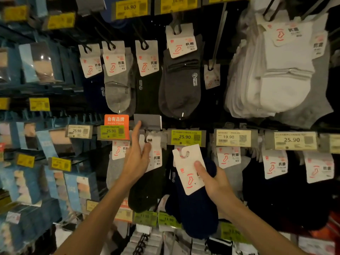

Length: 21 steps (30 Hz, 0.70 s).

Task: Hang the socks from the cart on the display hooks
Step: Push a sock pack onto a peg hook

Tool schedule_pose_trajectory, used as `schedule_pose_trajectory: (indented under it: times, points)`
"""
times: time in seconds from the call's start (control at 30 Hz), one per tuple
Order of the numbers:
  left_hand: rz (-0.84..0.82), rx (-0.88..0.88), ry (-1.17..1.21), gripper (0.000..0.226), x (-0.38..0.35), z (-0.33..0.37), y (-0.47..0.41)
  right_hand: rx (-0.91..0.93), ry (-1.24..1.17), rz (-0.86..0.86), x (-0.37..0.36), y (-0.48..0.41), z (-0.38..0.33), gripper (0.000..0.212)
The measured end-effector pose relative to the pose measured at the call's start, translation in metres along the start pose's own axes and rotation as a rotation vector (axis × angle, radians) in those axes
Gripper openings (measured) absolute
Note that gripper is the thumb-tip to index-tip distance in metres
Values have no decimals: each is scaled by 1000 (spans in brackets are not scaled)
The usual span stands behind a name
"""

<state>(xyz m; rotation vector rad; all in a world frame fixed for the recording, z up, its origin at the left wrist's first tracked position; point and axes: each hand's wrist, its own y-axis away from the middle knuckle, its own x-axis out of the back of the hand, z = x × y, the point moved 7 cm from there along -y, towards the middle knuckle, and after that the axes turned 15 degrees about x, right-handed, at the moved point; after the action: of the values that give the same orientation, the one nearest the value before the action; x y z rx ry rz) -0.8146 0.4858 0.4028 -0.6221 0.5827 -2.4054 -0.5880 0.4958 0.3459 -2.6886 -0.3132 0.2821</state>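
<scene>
While the left hand [137, 159] reaches up to the middle row of the sock wall, its thumb lies on the front of the header card [156, 159] of a pair of black socks [145, 192], just below the card's hanging hole. Its index finger points straight up and touches a gray label holder [148, 121]. The other fingers are hidden behind the card, so the hand appears to pinch it. The hole sits at the tip of a display hook [149, 140] under that holder, though I cannot tell whether the card is fully threaded on.

The right hand [216, 183] grips a pair of navy socks [195, 208], with the thumb pressed on its white card [187, 168] and the fingers curled round the back. This pair is on no hook. It is held tilted, just right of the black socks and below a yellow-green price tag [184, 137] reading 25.90.

An orange sign [116, 120] stands left of the gray holder. Above hang dark gray socks [179, 89] and, far to the right, a thick bundle of white socks [285, 85].
</scene>
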Motion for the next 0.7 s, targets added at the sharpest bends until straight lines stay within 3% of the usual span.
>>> schedule_pose_trajectory:
  times: [0.2,0.7]
  points:
    - [9,18,-75,79,-8,-4,-2,-98,-17,45,12,3,8,35]
    - [194,-72,-240,119,-8,-5,-11,-181,-42,8,43,22,-3,24]
